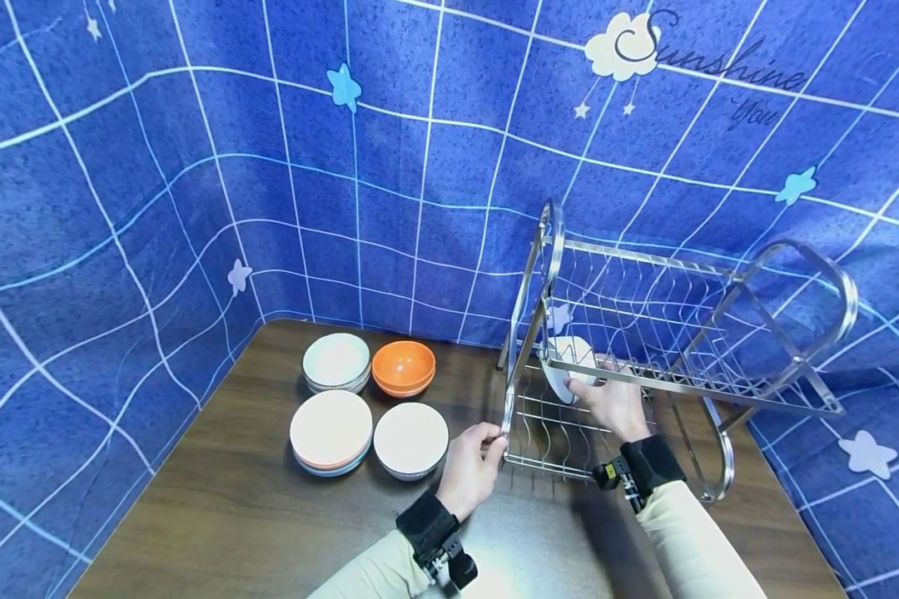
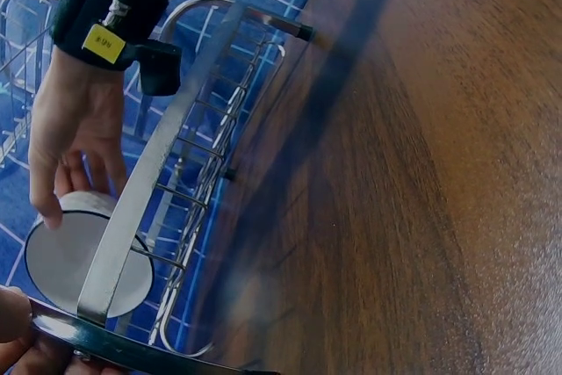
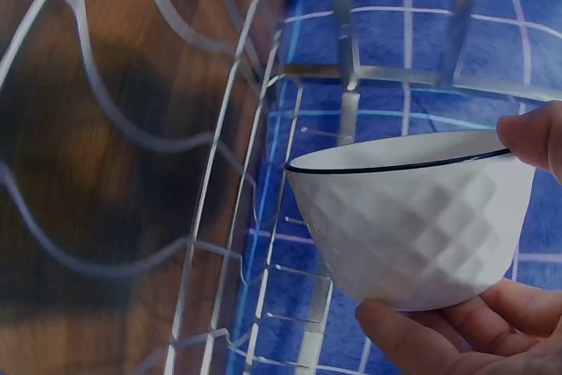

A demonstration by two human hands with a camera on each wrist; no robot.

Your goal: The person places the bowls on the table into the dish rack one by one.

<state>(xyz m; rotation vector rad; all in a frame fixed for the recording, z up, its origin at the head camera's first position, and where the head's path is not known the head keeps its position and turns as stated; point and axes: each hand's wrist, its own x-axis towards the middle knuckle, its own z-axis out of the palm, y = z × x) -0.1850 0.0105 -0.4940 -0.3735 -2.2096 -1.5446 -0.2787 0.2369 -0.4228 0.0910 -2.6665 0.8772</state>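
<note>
My right hand (image 1: pixel 590 389) reaches into the lower tier of a steel dish rack (image 1: pixel 648 378) and holds a white bowl (image 1: pixel 567 366) on its side there. In the right wrist view the bowl (image 3: pixel 413 221) has a faceted wall and a dark rim, with my thumb on the rim and my fingers (image 3: pixel 439 340) under its base. My left hand (image 1: pixel 492 445) grips the rack's front left corner post. The left wrist view shows the bowl (image 2: pixel 66 261) behind a rack bar (image 2: pixel 149 177).
Left of the rack on the brown table (image 1: pixel 217 499) stand a pale bowl (image 1: pixel 336 362), an orange bowl (image 1: pixel 404 368), a stack of white dishes (image 1: pixel 331 430) and a white bowl (image 1: pixel 410 438). Blue checked cloth (image 1: pixel 195 166) walls the back and sides.
</note>
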